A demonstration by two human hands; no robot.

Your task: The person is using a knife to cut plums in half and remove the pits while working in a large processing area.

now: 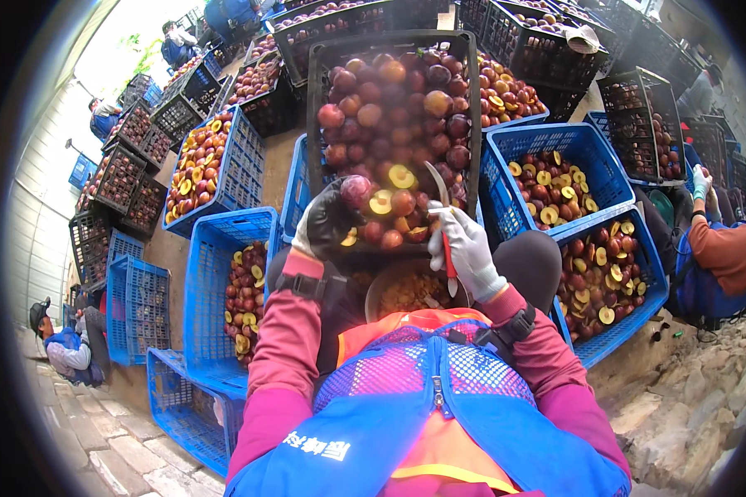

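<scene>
My left hand (330, 219), in a dark glove with a pale cuff, is closed around a whole reddish plum (356, 191). In my right hand (467, 248), gloved in white, is a curved knife (437, 182), its blade pointing up and its red handle below my fingers. Both hands are over the near end of a black crate (472, 108) full of dark plums. Cut plum halves (401, 176) with yellow flesh lie among the whole fruit between my hands. Below, between my knees, a round bowl (375, 305) holds small orange-brown pieces, perhaps plum stones.
Blue crates of cut plums stand close on my left (203, 290) and right (493, 161), with another (593, 352) by my right knee. An overturned-looking blue crate (186, 414) lies lower left. Stacked black crates (530, 58) fill the back. A co-worker (725, 257) sits at the right.
</scene>
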